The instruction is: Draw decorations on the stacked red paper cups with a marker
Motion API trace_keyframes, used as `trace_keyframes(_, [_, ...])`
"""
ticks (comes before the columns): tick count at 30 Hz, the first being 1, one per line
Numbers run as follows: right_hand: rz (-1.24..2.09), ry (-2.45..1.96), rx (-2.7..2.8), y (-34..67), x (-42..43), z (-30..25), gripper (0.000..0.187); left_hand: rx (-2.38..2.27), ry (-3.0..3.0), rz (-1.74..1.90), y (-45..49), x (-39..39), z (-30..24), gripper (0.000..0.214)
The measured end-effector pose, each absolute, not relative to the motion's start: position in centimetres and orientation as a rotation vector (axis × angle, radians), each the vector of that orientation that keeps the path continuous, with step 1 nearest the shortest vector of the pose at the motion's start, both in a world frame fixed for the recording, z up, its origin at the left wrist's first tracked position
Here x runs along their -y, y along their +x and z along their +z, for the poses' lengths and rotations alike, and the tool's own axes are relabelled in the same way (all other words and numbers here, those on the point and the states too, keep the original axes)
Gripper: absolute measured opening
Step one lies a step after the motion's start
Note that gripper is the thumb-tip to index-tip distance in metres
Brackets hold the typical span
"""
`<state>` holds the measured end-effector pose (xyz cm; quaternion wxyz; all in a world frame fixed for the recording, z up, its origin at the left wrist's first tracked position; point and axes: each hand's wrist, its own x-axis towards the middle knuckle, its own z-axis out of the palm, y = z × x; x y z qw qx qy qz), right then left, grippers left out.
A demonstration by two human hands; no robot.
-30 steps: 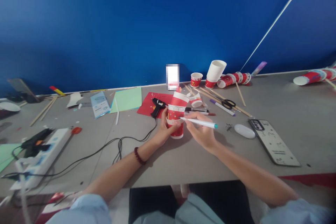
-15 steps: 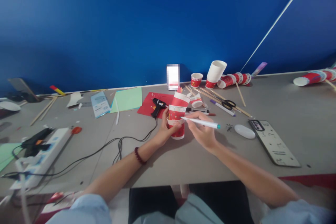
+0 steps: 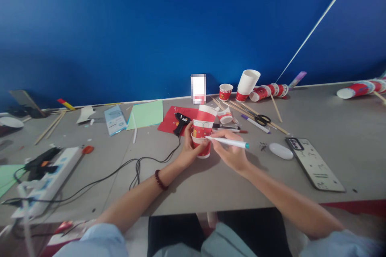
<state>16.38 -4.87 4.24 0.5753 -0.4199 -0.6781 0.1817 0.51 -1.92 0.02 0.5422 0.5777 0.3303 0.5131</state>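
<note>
A stack of red and white paper cups (image 3: 204,125) stands on the grey table (image 3: 187,180) in front of me. My left hand (image 3: 187,149) is closed around the lowest cup from the left. My right hand (image 3: 230,150) holds a white marker with a teal end (image 3: 228,142), and its tip touches the side of the cup stack.
A black glue gun (image 3: 181,122) lies on red paper behind the cups, its cord running left towards a power strip (image 3: 50,176). Green paper (image 3: 146,114), sticks, scissors (image 3: 261,119), markers and more cups (image 3: 247,85) lie at the back. A phone (image 3: 313,162) and a white oval object (image 3: 280,150) lie to the right.
The marker tip has shifted slightly left on the cups, and the top cup stands a little straighter. Both hands stay in place.
</note>
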Motion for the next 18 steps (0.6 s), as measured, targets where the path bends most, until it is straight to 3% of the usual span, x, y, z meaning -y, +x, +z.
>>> trace_keyframes(18, [0.505, -1.04, 1.534, 16.34, 4.98, 4.43, 0.006, -0.782, 1.447, 1.262, 0.61, 1.96, 0.05, 0.084])
